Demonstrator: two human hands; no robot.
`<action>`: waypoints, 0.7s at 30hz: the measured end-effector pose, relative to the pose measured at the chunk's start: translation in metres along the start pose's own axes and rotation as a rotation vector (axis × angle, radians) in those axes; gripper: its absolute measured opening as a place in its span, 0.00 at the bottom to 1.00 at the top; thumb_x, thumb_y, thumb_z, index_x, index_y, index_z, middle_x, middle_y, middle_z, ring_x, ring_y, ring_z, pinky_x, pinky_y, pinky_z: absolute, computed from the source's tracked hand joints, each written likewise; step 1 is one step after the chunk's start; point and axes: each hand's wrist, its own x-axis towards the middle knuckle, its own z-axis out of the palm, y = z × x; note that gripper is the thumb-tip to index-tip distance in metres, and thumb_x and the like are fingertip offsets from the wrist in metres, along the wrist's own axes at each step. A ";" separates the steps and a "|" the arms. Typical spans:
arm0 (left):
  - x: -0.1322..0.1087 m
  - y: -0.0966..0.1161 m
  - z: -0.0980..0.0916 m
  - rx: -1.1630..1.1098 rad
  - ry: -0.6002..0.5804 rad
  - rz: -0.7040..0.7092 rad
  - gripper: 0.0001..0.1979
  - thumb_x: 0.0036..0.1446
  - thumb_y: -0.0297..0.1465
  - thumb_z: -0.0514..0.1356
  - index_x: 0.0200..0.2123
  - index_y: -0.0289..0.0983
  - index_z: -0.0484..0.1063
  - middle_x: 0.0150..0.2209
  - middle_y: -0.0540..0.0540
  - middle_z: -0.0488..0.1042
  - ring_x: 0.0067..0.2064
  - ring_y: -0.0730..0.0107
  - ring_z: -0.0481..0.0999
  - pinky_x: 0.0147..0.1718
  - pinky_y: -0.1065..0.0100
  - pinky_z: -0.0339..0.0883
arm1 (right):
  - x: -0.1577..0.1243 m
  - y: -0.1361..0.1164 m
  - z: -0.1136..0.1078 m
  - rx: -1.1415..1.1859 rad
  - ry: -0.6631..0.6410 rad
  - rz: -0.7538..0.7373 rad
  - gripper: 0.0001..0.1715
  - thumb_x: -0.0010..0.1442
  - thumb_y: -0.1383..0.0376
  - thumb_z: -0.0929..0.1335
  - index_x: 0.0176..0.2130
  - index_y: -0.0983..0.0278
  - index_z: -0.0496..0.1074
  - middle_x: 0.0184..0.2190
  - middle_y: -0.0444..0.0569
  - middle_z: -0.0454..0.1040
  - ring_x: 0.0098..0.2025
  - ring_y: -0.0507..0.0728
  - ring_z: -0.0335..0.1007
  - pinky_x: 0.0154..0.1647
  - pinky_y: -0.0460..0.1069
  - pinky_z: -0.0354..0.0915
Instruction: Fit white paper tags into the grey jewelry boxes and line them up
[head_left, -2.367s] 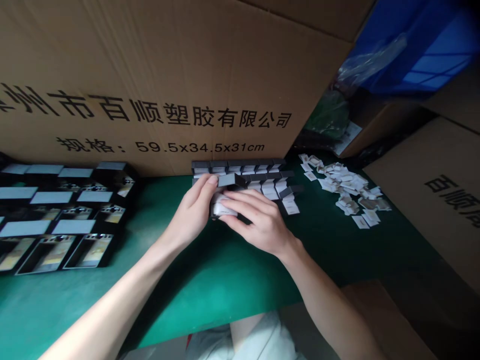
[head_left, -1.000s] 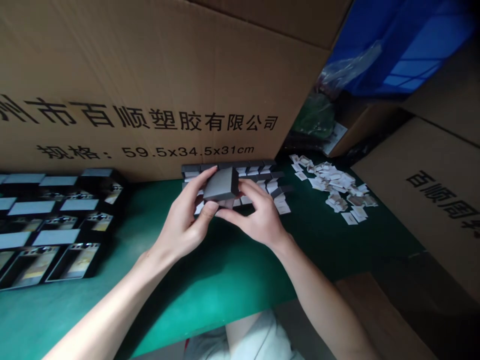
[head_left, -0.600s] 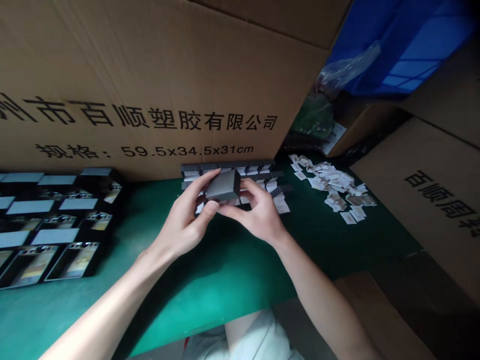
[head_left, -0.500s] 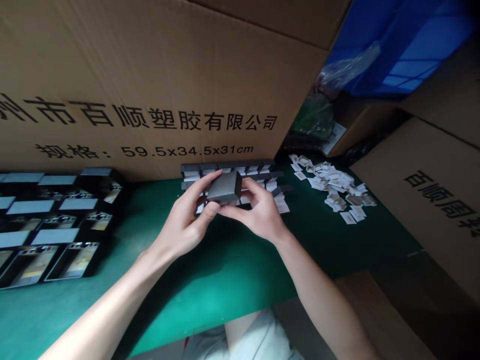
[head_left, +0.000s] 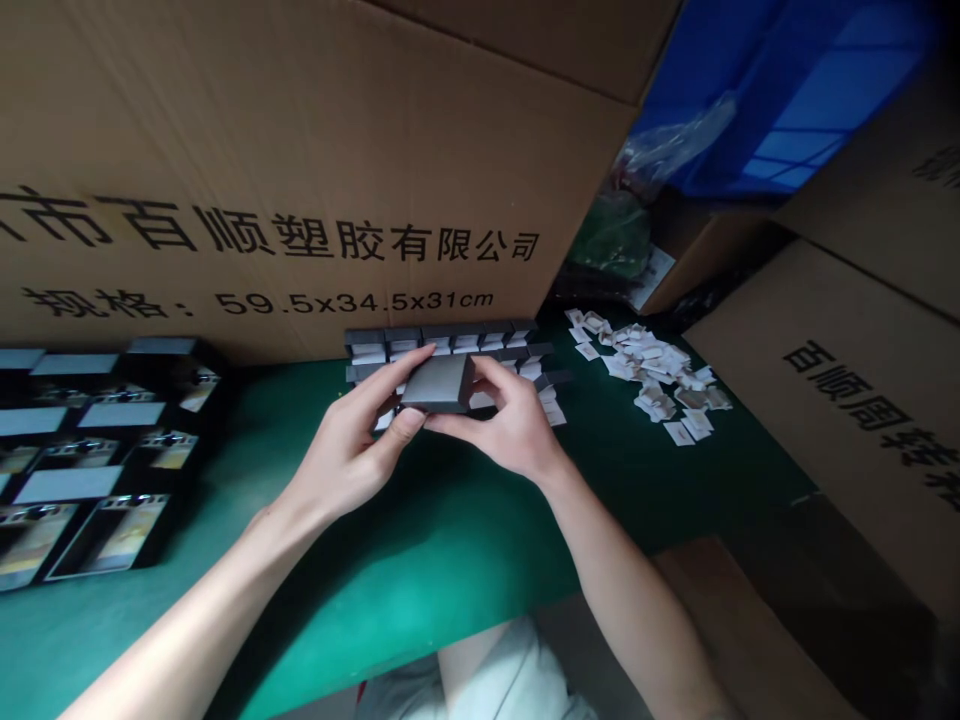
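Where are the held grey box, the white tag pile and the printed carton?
grey box [head_left: 439, 381], head view, top face.
white tag pile [head_left: 649, 364], head view, heap's middle.
printed carton [head_left: 300, 130], head view, front wall.

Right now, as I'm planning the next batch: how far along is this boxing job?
Looks done: rows of small open boxes, white inside, lined up by the big carton. In hand: the left hand and right hand together hold one closed grey box. Seemingly left: a loose pile of white inserts on the green table.

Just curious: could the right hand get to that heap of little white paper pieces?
Probably yes: mostly bare green mat lies between the right hand and the white pieces, though it grips the grey box.
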 end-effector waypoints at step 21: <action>0.002 0.003 0.006 -0.297 0.136 -0.114 0.34 0.63 0.46 0.65 0.69 0.42 0.68 0.61 0.39 0.76 0.55 0.49 0.79 0.49 0.60 0.79 | 0.004 0.008 0.015 0.183 0.116 -0.003 0.23 0.64 0.47 0.73 0.50 0.59 0.80 0.51 0.53 0.75 0.53 0.58 0.76 0.56 0.52 0.76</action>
